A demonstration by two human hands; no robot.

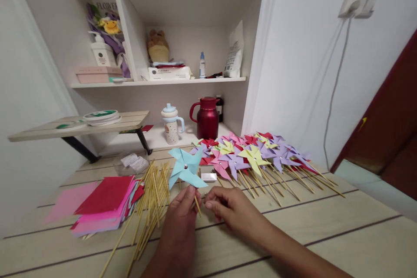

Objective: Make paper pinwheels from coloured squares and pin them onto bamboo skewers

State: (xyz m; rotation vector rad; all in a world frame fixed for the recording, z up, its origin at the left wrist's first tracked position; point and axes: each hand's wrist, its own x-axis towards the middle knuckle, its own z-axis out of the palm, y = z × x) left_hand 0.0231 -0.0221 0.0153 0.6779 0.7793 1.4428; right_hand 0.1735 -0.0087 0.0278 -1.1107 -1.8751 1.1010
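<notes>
Lying at lower left of the frame on the tabletop (325, 234): a stack of pink and red paper squares (104, 204), with loose wooden sticks (151, 202) just beside it. Lower centre: left hand (180, 217), fingers pinched on the stick of a light blue pinwheel (186, 167); right hand (233, 210), fingertips drawn together just beside that stick, contact unclear. Centre right: finished pinwheels (254, 154) in rows, red flask (206, 117) behind.
</notes>
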